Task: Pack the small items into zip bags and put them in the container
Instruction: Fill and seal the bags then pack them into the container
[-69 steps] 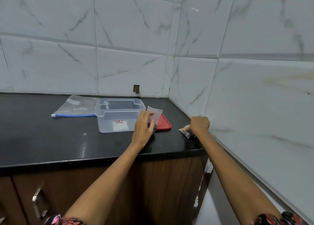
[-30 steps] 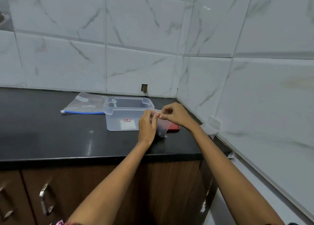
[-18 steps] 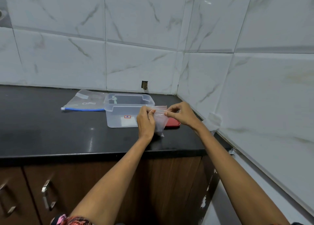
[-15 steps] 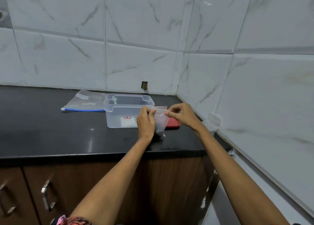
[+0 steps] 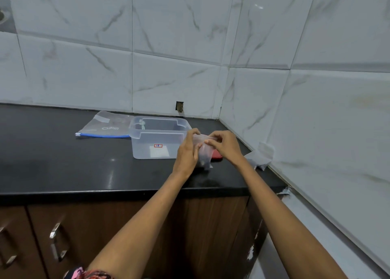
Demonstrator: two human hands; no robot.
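Zip bag (image 5: 204,152) — small and clear, with dark bits sitting low inside — is hanging upright just above the black countertop (image 5: 63,162), near its front edge. Both hands are pinching its top strip: the left hand (image 5: 186,152) curling round the left end, the right hand (image 5: 223,144) gripping the right end with thumb and fingers. Just behind the left hand, a clear plastic container (image 5: 157,139) is standing open, a red lid (image 5: 216,155) lying flat to its right, partly hidden by the bag. A larger blue-zippered pouch (image 5: 105,126) is lying behind the container — touching its left rim. More small clear bags (image 5: 260,157) are sitting against the right wall. Bare counter is stretching away to the left.
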